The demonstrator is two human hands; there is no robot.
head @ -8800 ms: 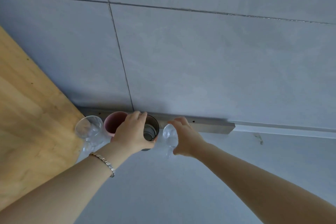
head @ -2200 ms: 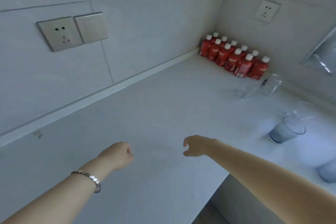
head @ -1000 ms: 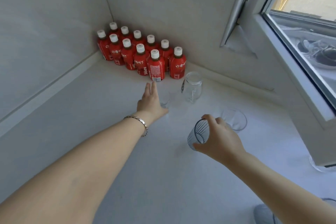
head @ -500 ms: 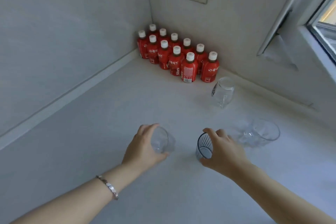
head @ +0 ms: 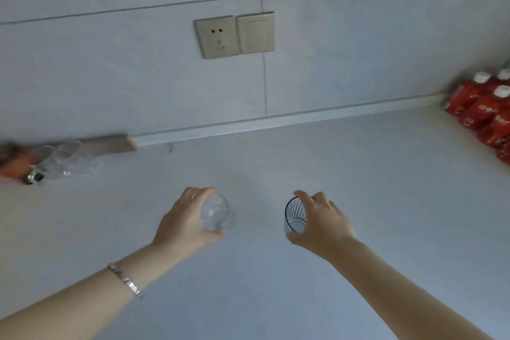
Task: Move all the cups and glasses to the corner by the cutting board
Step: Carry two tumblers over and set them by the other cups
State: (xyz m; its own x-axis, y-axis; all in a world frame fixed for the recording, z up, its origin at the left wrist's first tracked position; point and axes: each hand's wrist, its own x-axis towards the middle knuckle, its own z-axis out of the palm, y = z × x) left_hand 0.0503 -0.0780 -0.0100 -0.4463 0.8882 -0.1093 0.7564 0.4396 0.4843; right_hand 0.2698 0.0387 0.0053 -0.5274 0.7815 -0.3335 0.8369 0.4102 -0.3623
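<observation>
Fingers of the left hand (head: 183,225) were curled around a small clear glass (head: 214,212), clamped on its side, and fingers of the right hand (head: 321,225) were wrapped around a ribbed blue-tinted glass (head: 294,215). Both glasses stood upright, long axis vertical, carried over the desk (head: 358,174); whether their bases touched it or hung just above could not be told from this angle.

The relation that mattered ran leftward. Taking the wall socket (head: 216,37) as the mark, both held glasses lay below it, the clear one to its lower left, the ribbed one to its lower right. The cluster of moved glasses (head: 62,159) sat far to the lower left of the socket, against the wall strip, blurred and probably next to the cutting board, which lay out of view. The red bottles (head: 485,113) stood far to its right.

The left hand was the nearer one to that cluster, so its glass would likely land first, the right following across
</observation>
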